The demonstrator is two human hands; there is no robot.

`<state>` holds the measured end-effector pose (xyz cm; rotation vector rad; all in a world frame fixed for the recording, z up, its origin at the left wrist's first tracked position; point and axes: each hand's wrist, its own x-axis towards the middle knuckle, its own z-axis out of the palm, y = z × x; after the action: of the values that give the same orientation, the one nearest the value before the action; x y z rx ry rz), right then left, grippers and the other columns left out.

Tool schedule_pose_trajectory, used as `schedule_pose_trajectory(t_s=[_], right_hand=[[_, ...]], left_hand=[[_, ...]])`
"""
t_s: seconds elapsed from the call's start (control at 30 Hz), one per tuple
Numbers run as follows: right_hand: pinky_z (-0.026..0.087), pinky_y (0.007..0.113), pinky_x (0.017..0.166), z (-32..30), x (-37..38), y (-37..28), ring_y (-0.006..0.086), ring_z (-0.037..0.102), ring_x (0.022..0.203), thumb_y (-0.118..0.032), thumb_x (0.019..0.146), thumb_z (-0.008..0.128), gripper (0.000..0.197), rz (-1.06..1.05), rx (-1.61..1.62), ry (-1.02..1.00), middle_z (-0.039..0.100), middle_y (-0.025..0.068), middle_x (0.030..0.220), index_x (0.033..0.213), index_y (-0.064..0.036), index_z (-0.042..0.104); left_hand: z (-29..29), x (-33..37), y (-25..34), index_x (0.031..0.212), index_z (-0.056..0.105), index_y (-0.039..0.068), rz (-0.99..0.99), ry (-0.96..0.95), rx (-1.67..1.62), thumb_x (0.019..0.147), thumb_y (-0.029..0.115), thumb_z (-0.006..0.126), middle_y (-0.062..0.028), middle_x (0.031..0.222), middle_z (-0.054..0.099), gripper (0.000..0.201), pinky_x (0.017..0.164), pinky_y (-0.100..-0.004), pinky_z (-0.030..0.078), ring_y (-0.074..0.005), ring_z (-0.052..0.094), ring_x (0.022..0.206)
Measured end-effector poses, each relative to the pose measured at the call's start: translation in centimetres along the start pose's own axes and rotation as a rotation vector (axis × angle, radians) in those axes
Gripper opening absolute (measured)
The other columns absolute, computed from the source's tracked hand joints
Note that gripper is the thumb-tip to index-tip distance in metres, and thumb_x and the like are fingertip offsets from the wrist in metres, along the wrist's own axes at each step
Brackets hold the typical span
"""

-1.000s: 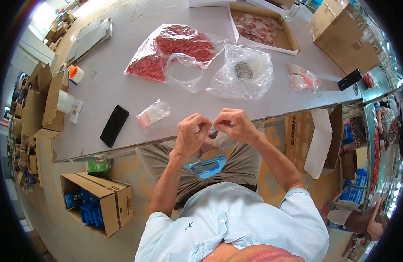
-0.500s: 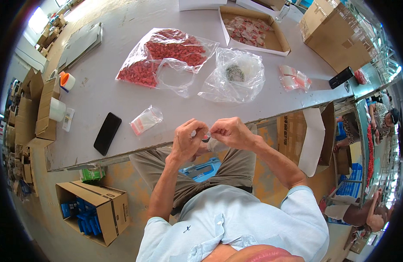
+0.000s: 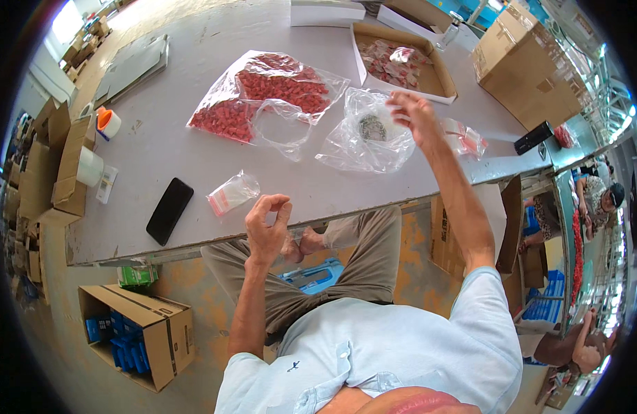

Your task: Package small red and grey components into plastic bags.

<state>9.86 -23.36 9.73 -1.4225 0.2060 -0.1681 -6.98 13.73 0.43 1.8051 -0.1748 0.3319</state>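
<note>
My left hand [image 3: 267, 224] hovers at the table's near edge, thumb and forefinger pinched on a small part too tiny to make out. Just left of it lies a small clear zip bag [image 3: 233, 193] with a red strip. My right hand [image 3: 415, 114] is stretched out over the table with its fingers spread and nothing in it. It is above the right side of a crumpled clear plastic bag [image 3: 363, 138] holding a clump of small dark parts.
A large clear bag of red parts [image 3: 267, 96] lies mid-table. Behind it sits a cardboard tray of small packets [image 3: 439, 83]. A black phone [image 3: 169, 210], tape rolls [image 3: 108, 123], small red packets [image 3: 463, 138] and a big carton [image 3: 532, 65] are around. Other people work at the right [image 3: 601, 196].
My hands were together at the table edge, working on a small part. My right hand has left it and reached forward over the clear bag; my left hand stays, still pinched.
</note>
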Motion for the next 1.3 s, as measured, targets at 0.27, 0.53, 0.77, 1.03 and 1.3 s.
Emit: schedule_pose_trajectory(t_s=[0.27, 0.53, 0.77, 1.03, 1.3], right_hand=[[0.055, 0.027, 0.066, 8.0, -11.5, 8.0, 0.0101, 0.066, 0.071, -0.012, 0.099, 0.07, 0.016, 0.026, -0.336, -0.515, 0.073, 0.0048, 0.086, 0.107, 0.0014, 0.075], [0.057, 0.03, 0.07, 19.6, -12.0, 12.0, 0.0161, 0.07, 0.074, -0.003, 0.093, 0.069, 0.017, -0.291, -0.576, -0.745, 0.076, 0.0084, 0.088, 0.108, -0.0024, 0.077], [0.058, 0.034, 0.072, 25.1, -10.3, 11.8, 0.0204, 0.073, 0.076, -0.024, 0.087, 0.078, 0.025, -0.262, -0.83, -0.766, 0.076, 0.0118, 0.082, 0.102, -0.0034, 0.079], [0.059, 0.036, 0.071, 25.8, -9.9, 12.9, 0.0197, 0.074, 0.073, -0.035, 0.08, 0.082, 0.035, -0.333, -1.046, -0.723, 0.077, 0.012, 0.082, 0.09, -0.002, 0.079], [0.058, 0.034, 0.065, 23.5, -8.7, 13.3, 0.0212, 0.072, 0.07, -0.031, 0.083, 0.078, 0.03, -0.219, -0.929, -0.658, 0.074, 0.0123, 0.079, 0.092, -0.0018, 0.077]], left_hand=[[-5.0, -0.6, -2.1, 0.096, 0.073, 0.002, 0.368, 0.266, 0.375, 0.089, 0.0, 0.076, -0.0105, 0.091, 0.072, 0.009, 0.079, -0.0362, 0.055, -0.0275, 0.069, 0.087], [-7.9, -0.8, -4.7, 0.098, 0.074, 0.009, 0.378, 0.347, 0.633, 0.084, 0.008, 0.079, -0.0048, 0.106, 0.068, 0.015, 0.096, -0.0442, 0.046, -0.0284, 0.061, 0.11], [-7.7, -0.6, -5.3, 0.096, 0.076, 0.01, 0.329, 0.305, 0.686, 0.082, 0.011, 0.079, -0.0036, 0.105, 0.066, 0.014, 0.097, -0.0463, 0.045, -0.0281, 0.06, 0.109], [-7.6, -0.6, -5.2, 0.1, 0.077, 0.011, 0.344, 0.304, 0.739, 0.084, 0.012, 0.079, -0.0033, 0.108, 0.067, 0.017, 0.094, -0.0444, 0.047, -0.0273, 0.061, 0.109], [-7.5, -0.6, -5.6, 0.103, 0.075, 0.011, 0.35, 0.333, 0.747, 0.083, 0.012, 0.079, -0.0035, 0.11, 0.067, 0.02, 0.094, -0.0431, 0.048, -0.0269, 0.062, 0.109]])
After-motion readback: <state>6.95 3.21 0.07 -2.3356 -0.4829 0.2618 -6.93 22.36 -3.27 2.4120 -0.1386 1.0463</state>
